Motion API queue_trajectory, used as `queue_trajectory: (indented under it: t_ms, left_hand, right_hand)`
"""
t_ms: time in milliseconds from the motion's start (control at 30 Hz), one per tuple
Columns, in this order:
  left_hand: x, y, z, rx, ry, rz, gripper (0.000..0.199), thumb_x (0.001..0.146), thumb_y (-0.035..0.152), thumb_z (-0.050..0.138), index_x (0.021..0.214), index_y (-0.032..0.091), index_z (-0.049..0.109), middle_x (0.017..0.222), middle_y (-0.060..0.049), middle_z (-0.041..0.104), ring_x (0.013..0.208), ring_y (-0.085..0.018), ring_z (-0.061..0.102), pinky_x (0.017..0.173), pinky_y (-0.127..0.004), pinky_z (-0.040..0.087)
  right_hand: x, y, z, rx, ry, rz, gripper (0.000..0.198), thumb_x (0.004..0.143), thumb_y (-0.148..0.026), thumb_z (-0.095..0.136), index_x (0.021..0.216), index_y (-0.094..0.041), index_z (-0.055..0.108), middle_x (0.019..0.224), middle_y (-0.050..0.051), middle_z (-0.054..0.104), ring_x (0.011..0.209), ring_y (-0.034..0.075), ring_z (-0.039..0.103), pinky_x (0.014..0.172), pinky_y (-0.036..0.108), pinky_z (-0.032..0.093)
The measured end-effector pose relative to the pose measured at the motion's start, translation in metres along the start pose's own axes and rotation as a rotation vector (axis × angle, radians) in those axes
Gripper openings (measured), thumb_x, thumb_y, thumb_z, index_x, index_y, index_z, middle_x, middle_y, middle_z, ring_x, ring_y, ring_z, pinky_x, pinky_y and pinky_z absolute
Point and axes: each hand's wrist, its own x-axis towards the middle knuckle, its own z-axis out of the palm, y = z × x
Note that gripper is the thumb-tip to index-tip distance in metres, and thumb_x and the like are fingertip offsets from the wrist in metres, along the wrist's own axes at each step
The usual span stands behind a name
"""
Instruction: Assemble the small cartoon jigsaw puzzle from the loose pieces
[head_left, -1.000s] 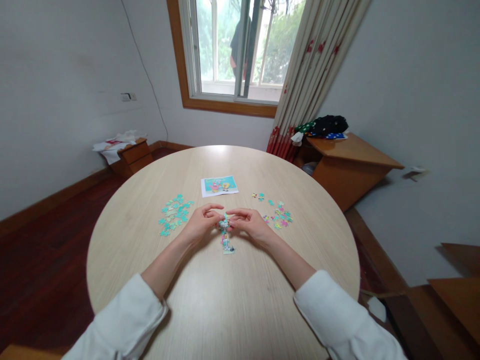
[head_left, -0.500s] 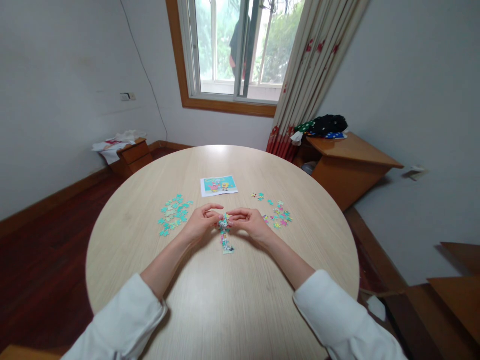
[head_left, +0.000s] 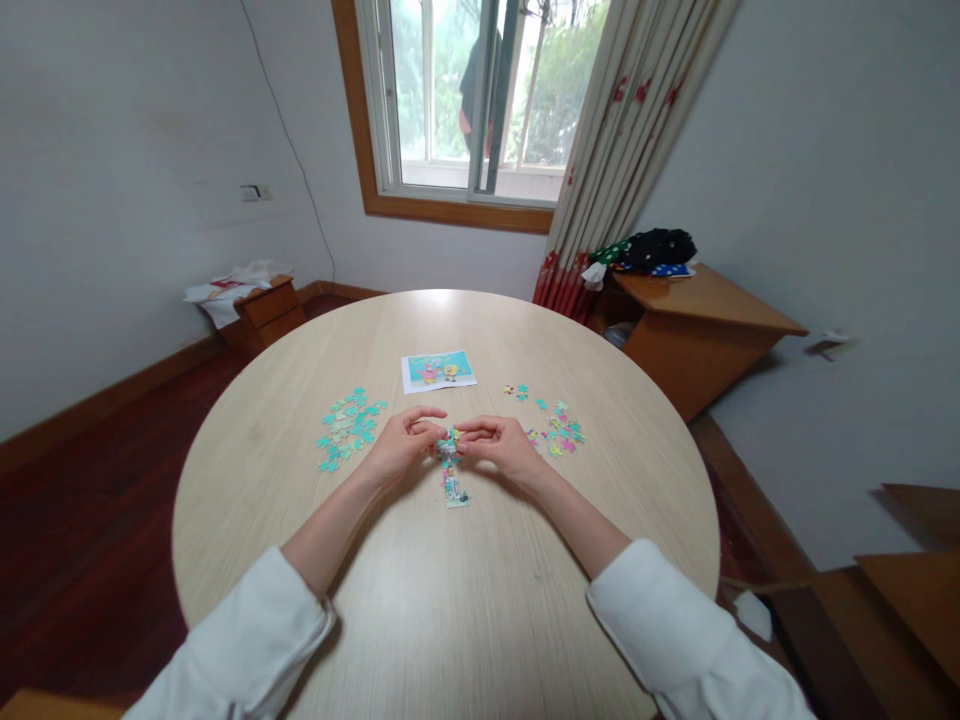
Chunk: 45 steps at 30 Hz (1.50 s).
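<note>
Between my hands, over the middle of the round table, is a small cluster of joined jigsaw puzzle pieces (head_left: 448, 448). My left hand (head_left: 409, 442) pinches its left side with thumb and fingers. From the right, my right hand (head_left: 496, 445) grips the same cluster, fingers curled. Just below it, toward me, a narrow strip of joined puzzle pieces (head_left: 453, 490) lies on the table; whether the two parts connect is hard to make out. My fingertips cover part of the cluster.
Loose turquoise pieces (head_left: 349, 428) are spread left of my hands, mixed coloured pieces (head_left: 564, 432) to the right. A printed picture card (head_left: 439, 371) lies beyond them on the round table (head_left: 465, 620). A wooden cabinet (head_left: 697, 330) with cloths stands at the right, and a person (head_left: 480, 95) is outside the window.
</note>
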Motion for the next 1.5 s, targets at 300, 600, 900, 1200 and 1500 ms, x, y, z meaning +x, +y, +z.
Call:
queue_trajectory:
  t_ms: [300, 600, 900, 1200, 1500]
  left_hand:
    - [0.0007, -0.0021, -0.0013, -0.021, 0.005, -0.001, 0.038, 0.054, 0.028, 0.079, 0.086, 0.015, 0.064, 0.058, 0.000, 0.065, 0.054, -0.010, 0.055, 0.057, -0.024, 0.039]
    - [0.0019, -0.0014, -0.0004, 0.000, 0.011, 0.025, 0.028, 0.050, 0.029, 0.081, 0.067, 0.012, 0.066, 0.062, -0.003, 0.065, 0.058, -0.011, 0.056, 0.060, -0.025, 0.041]
    - [0.0021, -0.0027, -0.0011, 0.019, -0.020, 0.025, 0.023, 0.052, 0.026, 0.080, 0.066, 0.013, 0.068, 0.063, -0.003, 0.065, 0.057, -0.011, 0.056, 0.061, -0.025, 0.041]
    - [0.0032, -0.0039, -0.0018, 0.019, -0.024, 0.023, 0.025, 0.050, 0.025, 0.081, 0.067, 0.013, 0.068, 0.064, -0.003, 0.067, 0.058, -0.011, 0.057, 0.061, -0.025, 0.041]
    - [0.0002, -0.0003, 0.0009, 0.031, -0.008, 0.027, 0.026, 0.049, 0.028, 0.081, 0.065, 0.014, 0.067, 0.063, -0.004, 0.066, 0.058, -0.013, 0.057, 0.062, -0.027, 0.043]
  right_hand:
    - [-0.0004, 0.0010, -0.0011, 0.015, -0.003, 0.005, 0.036, 0.051, -0.024, 0.081, 0.084, -0.014, 0.071, 0.072, 0.005, 0.071, 0.064, 0.015, 0.064, 0.071, 0.035, 0.049]
    - [-0.0012, -0.0008, -0.0005, 0.034, 0.006, 0.003, 0.036, 0.051, -0.025, 0.080, 0.084, -0.014, 0.071, 0.071, 0.005, 0.071, 0.063, 0.014, 0.064, 0.067, 0.032, 0.050]
    - [0.0001, -0.0001, -0.0007, 0.046, 0.007, -0.008, 0.035, 0.051, -0.024, 0.080, 0.083, -0.014, 0.071, 0.071, 0.005, 0.071, 0.062, 0.014, 0.065, 0.068, 0.033, 0.050]
    - [-0.0007, 0.0004, -0.0006, 0.043, -0.004, -0.028, 0.034, 0.054, -0.024, 0.079, 0.085, -0.015, 0.071, 0.071, 0.005, 0.070, 0.064, 0.014, 0.064, 0.069, 0.033, 0.049]
    - [-0.0021, -0.0018, -0.0010, 0.030, -0.029, -0.021, 0.037, 0.054, -0.025, 0.079, 0.089, -0.016, 0.071, 0.074, 0.004, 0.071, 0.066, 0.013, 0.063, 0.073, 0.033, 0.049]
